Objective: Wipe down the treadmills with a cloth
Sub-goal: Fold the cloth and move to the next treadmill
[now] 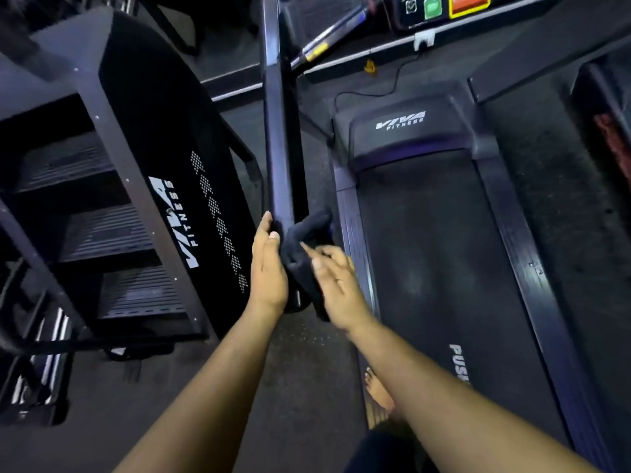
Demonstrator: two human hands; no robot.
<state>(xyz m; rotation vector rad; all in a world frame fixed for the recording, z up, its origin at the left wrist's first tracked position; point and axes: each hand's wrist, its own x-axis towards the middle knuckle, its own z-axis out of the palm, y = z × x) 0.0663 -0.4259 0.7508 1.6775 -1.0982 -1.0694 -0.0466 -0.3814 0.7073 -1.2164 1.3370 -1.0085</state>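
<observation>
A black treadmill [426, 254] with a "VIVA FITNESS" motor cover fills the right half of the head view. Its left handrail [281, 141] runs down the middle toward me. A dark cloth [307, 247] is wrapped around the near end of that handrail. My left hand [268, 271] presses the cloth's left side against the rail, fingers pointing up. My right hand [336, 281] holds the cloth from the right, fingers curled over it. The rail's end is hidden under the cloth and hands.
A black stair-climber machine [143, 186] with a "VIVA FITNESS" side panel stands close on the left. The treadmill console [444, 8] with green and red buttons is at the top. A bare foot [377, 390] rests on the treadmill's left side rail. Dark floor lies between the machines.
</observation>
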